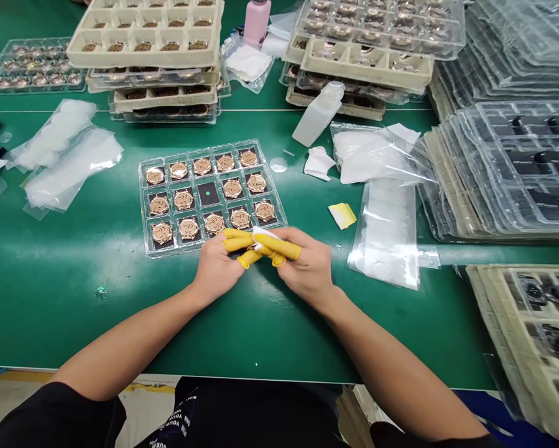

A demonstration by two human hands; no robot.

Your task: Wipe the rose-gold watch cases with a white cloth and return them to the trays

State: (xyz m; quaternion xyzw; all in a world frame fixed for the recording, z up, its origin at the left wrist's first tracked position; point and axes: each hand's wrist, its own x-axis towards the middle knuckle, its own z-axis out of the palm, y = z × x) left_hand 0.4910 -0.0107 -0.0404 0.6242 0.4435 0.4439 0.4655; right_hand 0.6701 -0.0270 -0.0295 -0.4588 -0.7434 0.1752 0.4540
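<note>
A white wipe (264, 235) is pinched between the left hand (216, 267) and the right hand (306, 264), just over the near edge of a clear plastic tray. Yellow finger cots (279, 247) cover several fingertips on both hands, and both grips are closed on the wipe. A sliver of gold shows beneath it, perhaps a small metal part, but it is too hidden to tell. The wipe looks soft and very light, and is easiest to take by a pinch of its cloth.

The tray (143, 186) has 3 rows of 5 pockets. 14 rose-gold watch cases (188, 228) sit on black pads, and 1 middle-row pocket (209, 193) shows only its pad. The cases look light, stiff and polished, so they are likely to mark easily and are best held by their rims.

The tray lies on a green counter (64, 311). Around it are stacked beige trays (143, 55), a white plastic bottle (319, 113), a pink bottle (257, 22), a sheet of film discs (385, 236) and a tall pile of clear trays (517, 155).
</note>
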